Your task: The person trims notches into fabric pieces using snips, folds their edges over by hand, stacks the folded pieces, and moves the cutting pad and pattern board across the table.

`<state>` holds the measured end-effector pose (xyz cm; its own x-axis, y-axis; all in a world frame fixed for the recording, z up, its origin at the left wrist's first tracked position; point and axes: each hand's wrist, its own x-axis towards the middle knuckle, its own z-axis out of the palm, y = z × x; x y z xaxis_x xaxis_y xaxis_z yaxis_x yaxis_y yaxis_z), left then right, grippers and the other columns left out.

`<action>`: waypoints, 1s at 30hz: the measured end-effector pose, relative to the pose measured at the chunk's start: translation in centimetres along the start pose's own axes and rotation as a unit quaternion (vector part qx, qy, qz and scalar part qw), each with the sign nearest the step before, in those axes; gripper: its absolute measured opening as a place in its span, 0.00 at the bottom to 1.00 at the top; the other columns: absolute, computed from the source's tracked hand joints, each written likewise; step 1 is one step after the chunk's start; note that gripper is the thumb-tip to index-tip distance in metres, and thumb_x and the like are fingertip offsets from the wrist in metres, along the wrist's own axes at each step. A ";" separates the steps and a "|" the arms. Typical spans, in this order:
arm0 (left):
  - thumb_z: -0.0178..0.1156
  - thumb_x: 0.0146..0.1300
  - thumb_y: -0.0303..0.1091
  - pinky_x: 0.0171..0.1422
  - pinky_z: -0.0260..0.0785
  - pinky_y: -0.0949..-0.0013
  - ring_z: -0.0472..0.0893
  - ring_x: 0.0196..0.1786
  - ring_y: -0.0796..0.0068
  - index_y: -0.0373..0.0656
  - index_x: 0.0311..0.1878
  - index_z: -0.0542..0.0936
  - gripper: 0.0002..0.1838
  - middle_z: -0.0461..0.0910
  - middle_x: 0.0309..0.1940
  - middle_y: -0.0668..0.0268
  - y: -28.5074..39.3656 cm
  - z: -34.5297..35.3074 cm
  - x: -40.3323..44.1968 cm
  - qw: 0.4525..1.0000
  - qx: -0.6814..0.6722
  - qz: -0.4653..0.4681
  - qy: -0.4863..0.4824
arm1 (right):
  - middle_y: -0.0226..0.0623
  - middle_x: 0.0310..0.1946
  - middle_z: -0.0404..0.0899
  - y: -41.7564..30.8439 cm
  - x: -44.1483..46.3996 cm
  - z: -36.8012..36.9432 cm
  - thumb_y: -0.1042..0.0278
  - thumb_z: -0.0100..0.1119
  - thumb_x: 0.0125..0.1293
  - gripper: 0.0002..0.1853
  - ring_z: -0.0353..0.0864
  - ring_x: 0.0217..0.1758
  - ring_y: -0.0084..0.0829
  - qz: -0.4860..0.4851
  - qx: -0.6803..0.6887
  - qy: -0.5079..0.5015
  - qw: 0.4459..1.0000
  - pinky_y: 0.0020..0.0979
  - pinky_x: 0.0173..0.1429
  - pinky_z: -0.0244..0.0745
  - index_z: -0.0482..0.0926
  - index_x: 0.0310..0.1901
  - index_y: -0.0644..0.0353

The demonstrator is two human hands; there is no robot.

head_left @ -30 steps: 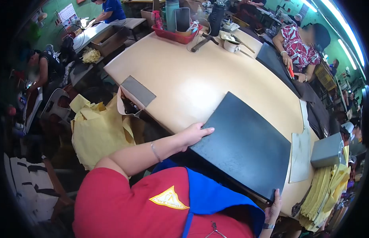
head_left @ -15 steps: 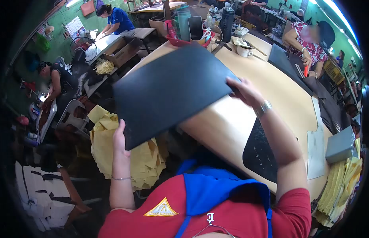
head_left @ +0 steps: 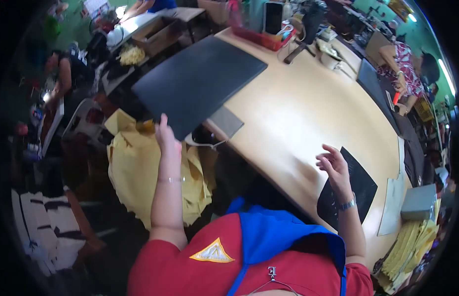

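Note:
A large black sheet (head_left: pixel 200 79), flat and stiff-looking, rests at the far left of the table, its near-left part jutting past the edge. My left hand (head_left: pixel 167 135) is at that overhanging edge with fingers stretched upward; whether it still touches the sheet is unclear. Over the table's right part hovers my right hand (head_left: pixel 334 165), fingers apart and nothing in them. Beneath and beside it lies a black piece with pale marks (head_left: pixel 360 185). A small grey piece (head_left: pixel 225 122) shows by the large sheet's near edge.
A red tray (head_left: pixel 261 38) with a phone, a dark-handled tool (head_left: pixel 298 53) and a white cup (head_left: pixel 330 60) stand at the back of the table (head_left: pixel 288 108). Yellow sheets (head_left: pixel 135 172) are piled at left. A grey block (head_left: pixel 419 202) tops another yellow stack. A co-worker (head_left: pixel 404 69) works at right.
The large black sheet has gone from between both raised hands down onto the table's far left. My right hand has let go and drawn back toward me, to the right.

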<state>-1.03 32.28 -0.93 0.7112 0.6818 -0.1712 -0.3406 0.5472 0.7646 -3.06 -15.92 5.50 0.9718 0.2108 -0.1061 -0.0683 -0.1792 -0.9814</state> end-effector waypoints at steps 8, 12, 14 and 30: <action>0.51 0.71 0.37 0.67 0.66 0.60 0.72 0.63 0.60 0.29 0.62 0.61 0.24 0.70 0.61 0.48 -3.6 6.5 2.7 0.978 0.145 0.005 0.148 | 0.33 0.43 0.80 4.4 -3.2 0.7 0.72 0.56 0.73 0.19 0.79 0.42 0.20 0.020 0.025 0.033 0.999 0.24 0.49 0.75 0.71 0.62 0.65; 0.48 0.73 0.46 0.74 0.57 0.59 0.63 0.70 0.59 0.30 0.65 0.57 0.30 0.60 0.69 0.45 -2.5 4.3 2.2 0.981 0.182 0.042 0.043 | 0.30 0.41 0.80 5.4 -3.3 0.5 0.68 0.57 0.74 0.17 0.78 0.41 0.17 0.027 -0.043 0.080 0.995 0.20 0.45 0.74 0.73 0.59 0.65; 0.46 0.74 0.51 0.76 0.51 0.62 0.59 0.73 0.62 0.35 0.70 0.56 0.33 0.59 0.69 0.49 -0.9 1.5 1.0 0.972 0.232 0.025 0.005 | 0.30 0.42 0.80 5.6 -3.4 -0.1 0.65 0.58 0.74 0.17 0.78 0.41 0.18 0.034 -0.017 0.081 0.996 0.20 0.46 0.73 0.75 0.58 0.64; 0.64 0.58 0.67 0.70 0.66 0.54 0.67 0.71 0.55 0.34 0.73 0.60 0.53 0.64 0.72 0.52 6.2 -40.5 -11.6 0.933 0.134 -0.207 0.261 | 0.34 0.42 0.84 -2.3 -0.7 15.5 0.70 0.61 0.69 0.12 0.83 0.45 0.23 -0.058 -0.211 -0.272 0.937 0.28 0.52 0.78 0.81 0.52 0.62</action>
<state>-36.33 47.43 -19.34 0.3264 0.6206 -0.7129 0.1135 0.7231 0.6814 -7.05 -0.73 5.35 0.7006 0.6902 -0.1810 0.2377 -0.4650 -0.8528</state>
